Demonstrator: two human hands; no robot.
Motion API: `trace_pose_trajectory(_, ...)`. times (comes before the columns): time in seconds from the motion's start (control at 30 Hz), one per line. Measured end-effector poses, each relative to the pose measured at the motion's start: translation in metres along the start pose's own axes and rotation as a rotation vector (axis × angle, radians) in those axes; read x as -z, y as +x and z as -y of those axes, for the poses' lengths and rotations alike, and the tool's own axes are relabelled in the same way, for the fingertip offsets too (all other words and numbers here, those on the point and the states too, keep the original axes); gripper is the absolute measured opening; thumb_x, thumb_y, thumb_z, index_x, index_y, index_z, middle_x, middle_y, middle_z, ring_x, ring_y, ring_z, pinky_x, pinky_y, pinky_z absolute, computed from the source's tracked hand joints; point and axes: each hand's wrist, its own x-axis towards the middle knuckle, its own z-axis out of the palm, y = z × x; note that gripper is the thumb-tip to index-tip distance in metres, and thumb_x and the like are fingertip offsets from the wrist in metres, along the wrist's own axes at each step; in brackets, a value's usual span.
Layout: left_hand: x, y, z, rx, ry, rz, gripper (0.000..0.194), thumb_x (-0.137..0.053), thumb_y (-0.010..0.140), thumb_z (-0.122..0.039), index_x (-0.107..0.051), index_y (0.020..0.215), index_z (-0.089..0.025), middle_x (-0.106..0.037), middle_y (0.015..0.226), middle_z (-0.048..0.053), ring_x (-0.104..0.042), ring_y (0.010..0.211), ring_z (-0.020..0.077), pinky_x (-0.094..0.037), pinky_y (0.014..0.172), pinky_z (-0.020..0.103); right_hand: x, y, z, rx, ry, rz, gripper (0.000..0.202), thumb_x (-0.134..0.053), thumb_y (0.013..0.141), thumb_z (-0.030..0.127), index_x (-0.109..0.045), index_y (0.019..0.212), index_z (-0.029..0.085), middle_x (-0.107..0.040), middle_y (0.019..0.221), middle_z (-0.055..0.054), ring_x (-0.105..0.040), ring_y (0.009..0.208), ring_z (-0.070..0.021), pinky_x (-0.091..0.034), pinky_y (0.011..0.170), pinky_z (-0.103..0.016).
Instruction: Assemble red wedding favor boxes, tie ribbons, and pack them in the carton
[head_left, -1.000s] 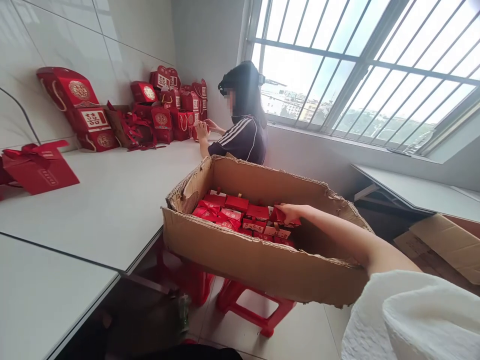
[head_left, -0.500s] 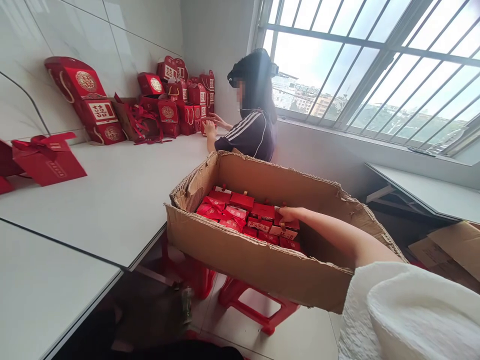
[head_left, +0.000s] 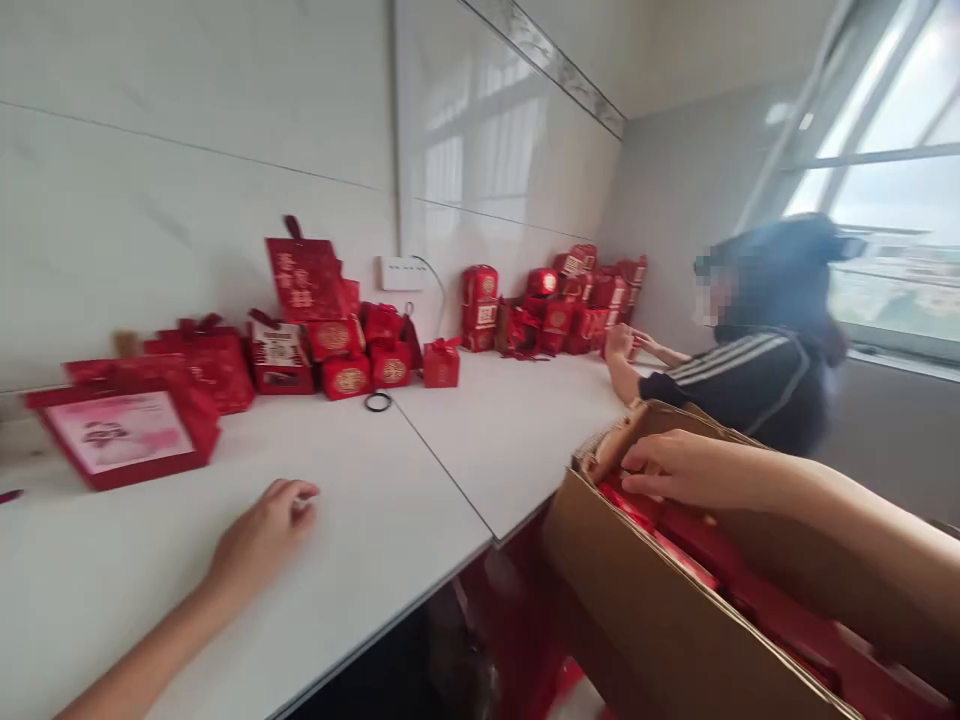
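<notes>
My left hand (head_left: pixel 266 530) hovers over the white table (head_left: pixel 360 590), its fingers curled loosely around nothing visible. Over the far left end of the cardboard box (head_left: pixel 637 600), my right hand (head_left: pixel 675 468) has its fingers apart and slightly bent, with nothing seen between them. Beneath it, red gift boxes (head_left: pixel 690 560) lie inside the carton, partly hidden by my forearm and blurred. A small red box with a ribbon (head_left: pixel 442 366) stands on the table, beyond my left hand.
Several red boxes (head_left: pixel 349 375) stand along the wall, with a pink-fronted one (head_left: pixel 124 430) at the left. A black ring (head_left: pixel 378 402) lies on the table. Past the carton, a person in a dark striped sleeve (head_left: pixel 720 365) handles something red.
The view has swung left. My left hand has come into view above the table. My right hand has moved from the boxes inside the carton to its far left end.
</notes>
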Motion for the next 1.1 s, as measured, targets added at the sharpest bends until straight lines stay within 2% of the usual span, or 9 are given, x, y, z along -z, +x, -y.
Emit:
trace_pose_trajectory(0.13,-0.006,-0.005,0.000,-0.099,-0.067,0.036,0.019,-0.041,0.081,-0.019,-0.058,0.089,-0.022,-0.061,0.095,-0.001,-0.063,0.072,0.0118,-0.047,0.063,0.023,0.020,0.050,0.094,0.280,-0.032,0.003,0.045,-0.044,0.087,0.047,-0.063,0.116,0.019,-0.066,0.114,-0.012,-0.061,0.104,-0.0298,-0.047,0.086,-0.040)
trace_pose_trajectory(0.27,-0.005,-0.012,0.003,-0.325,-0.133,0.023,0.021,-0.038,0.083,-0.017,-0.058,0.088,-0.022,-0.061,0.092,0.000,-0.059,0.063,0.0106,-0.046,0.059,0.024,0.005,0.122,0.184,0.609,-0.037,0.052,0.037,-0.050,0.086,0.039,-0.064,0.113,0.018,-0.065,0.115,-0.013,-0.061,0.103,-0.0307,-0.047,0.087,-0.043)
trace_pose_trajectory(0.37,-0.003,-0.019,0.011,-0.462,-0.190,-0.040,0.022,-0.039,0.080,-0.011,-0.057,0.085,-0.021,-0.060,0.087,0.001,-0.053,0.053,0.0088,-0.046,0.055,0.024,-0.009,0.184,0.255,0.762,0.116,-0.090,0.030,-0.062,0.078,0.028,-0.066,0.106,0.016,-0.066,0.110,-0.015,-0.063,0.100,-0.0304,-0.049,0.086,-0.042)
trace_pose_trajectory(0.53,-0.006,-0.022,0.018,-0.564,-0.289,-0.138,0.019,-0.042,0.075,-0.007,-0.055,0.081,-0.020,-0.058,0.082,0.000,-0.046,0.047,0.0068,-0.043,0.048,0.021,-0.009,0.264,0.373,0.756,0.433,-0.333,0.040,-0.051,0.083,0.011,-0.052,0.123,0.009,-0.054,0.126,-0.021,-0.055,0.115,-0.0274,-0.043,0.096,-0.041)
trace_pose_trajectory(0.63,-0.009,-0.021,0.022,-0.587,-0.270,-0.189,0.020,-0.043,0.074,-0.006,-0.054,0.081,-0.021,-0.058,0.080,-0.001,-0.042,0.043,0.0060,-0.040,0.045,0.021,-0.006,0.288,0.419,0.698,0.567,-0.396,0.042,-0.042,0.086,0.007,-0.046,0.127,0.009,-0.051,0.131,-0.021,-0.050,0.121,-0.0259,-0.043,0.096,-0.039)
trace_pose_trajectory(0.7,-0.009,-0.020,0.024,-0.582,-0.258,-0.220,0.020,-0.043,0.073,-0.006,-0.054,0.081,-0.021,-0.059,0.080,-0.001,-0.042,0.043,0.0062,-0.040,0.044,0.022,-0.008,0.294,0.431,0.673,0.644,-0.394,0.034,-0.042,0.086,0.009,-0.053,0.117,0.013,-0.060,0.120,-0.016,-0.058,0.110,-0.0250,-0.048,0.089,-0.037)
trace_pose_trajectory(0.8,-0.007,-0.018,0.024,-0.577,-0.253,-0.295,0.021,-0.042,0.073,-0.006,-0.056,0.082,-0.020,-0.060,0.079,0.002,-0.051,0.054,0.0105,-0.040,0.044,0.022,-0.014,0.290,0.423,0.671,0.744,-0.396,0.020,-0.045,0.084,0.011,-0.060,0.095,0.018,-0.069,0.097,-0.009,-0.065,0.090,-0.0224,-0.051,0.079,-0.035)
trace_pose_trajectory(0.93,0.001,-0.017,0.018,-0.637,-0.257,-0.450,0.024,-0.043,0.074,-0.005,-0.056,0.088,-0.019,-0.057,0.082,0.006,-0.056,0.082,0.0190,-0.050,0.059,0.027,-0.025,0.259,0.372,0.670,0.892,-0.496,0.018,-0.045,0.082,0.016,-0.056,0.095,0.019,-0.067,0.097,-0.007,-0.063,0.089,-0.0191,-0.049,0.082,-0.032)
trace_pose_trajectory(1.1,0.018,-0.019,0.010,-0.703,-0.233,-0.661,0.025,-0.045,0.077,-0.004,-0.055,0.093,-0.021,-0.052,0.092,0.007,-0.052,0.095,0.0213,-0.049,0.084,0.039,-0.052,0.208,0.298,0.587,1.161,-0.852,0.015,-0.046,0.081,0.022,-0.052,0.094,0.022,-0.062,0.081,-0.001,-0.058,0.068,-0.0165,-0.049,0.065,-0.031)
